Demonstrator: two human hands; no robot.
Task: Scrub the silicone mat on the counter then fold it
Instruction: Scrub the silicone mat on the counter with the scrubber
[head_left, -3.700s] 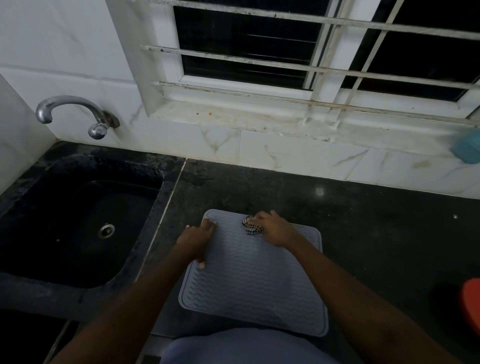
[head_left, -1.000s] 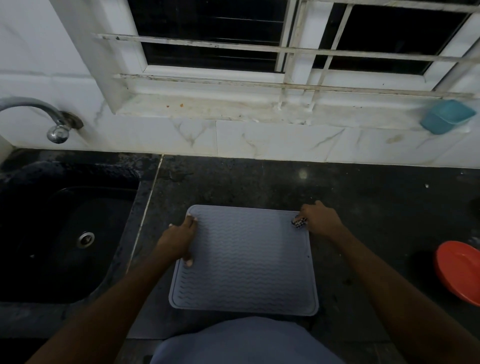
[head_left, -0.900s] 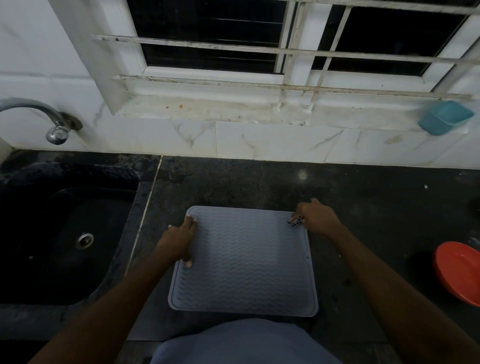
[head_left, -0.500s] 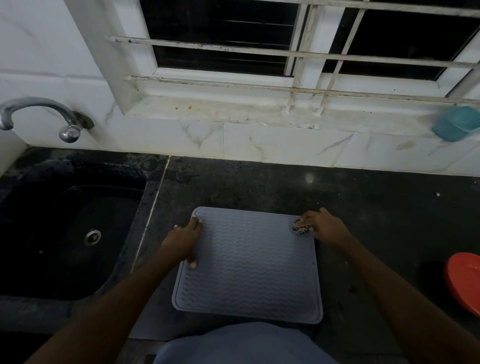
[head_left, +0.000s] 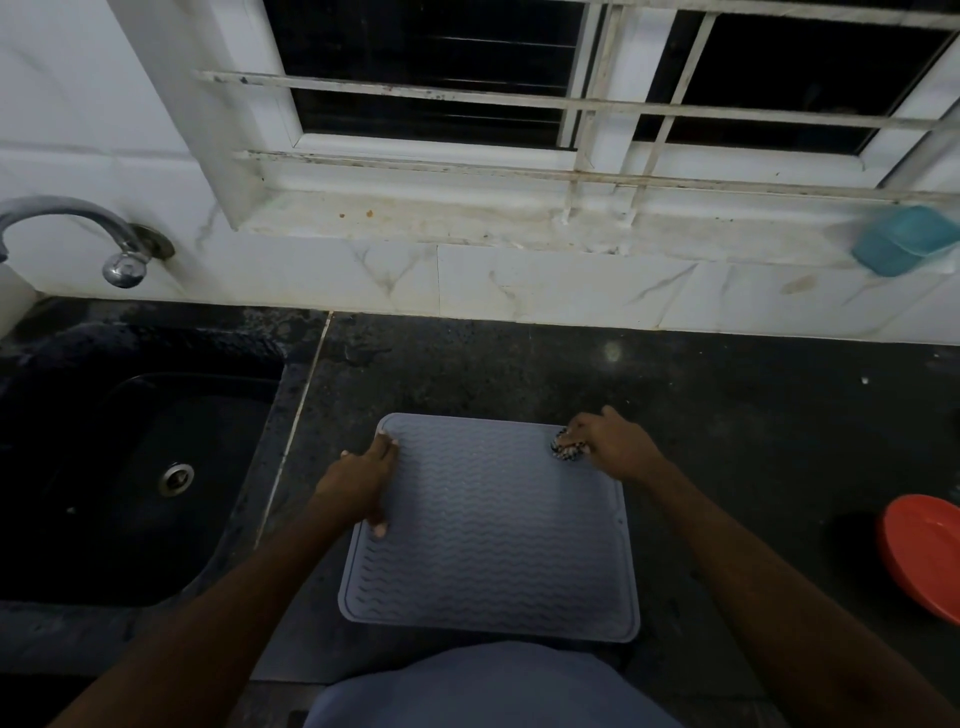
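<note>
The silicone mat (head_left: 493, 530) lay flat on the worktop (head_left: 727, 415), close in front of the person. Left hand (head_left: 358, 483), fingers spread, pressed its left edge, likely pinning it, while the right hand (head_left: 613, 447) pinched a speckled scrubber (head_left: 566, 448) at the far right corner.

A pale grey-blue silicone mat (head_left: 493, 535) ribbed with rows of wavy lines lies under both hands, and the right hand (head_left: 613, 447) grips a small scrubber (head_left: 566, 451) mottled black and white. The counter (head_left: 753, 441) around the hands is black with fine pale speckles, and the sink (head_left: 156, 415) beyond the left hand (head_left: 361, 480) is black too. Well to the right of the right hand sits a red bowl (head_left: 922, 556); past both hands the wall tiles (head_left: 545, 286) are white with grey veins, with a teal tub (head_left: 904, 239) above them.
</note>
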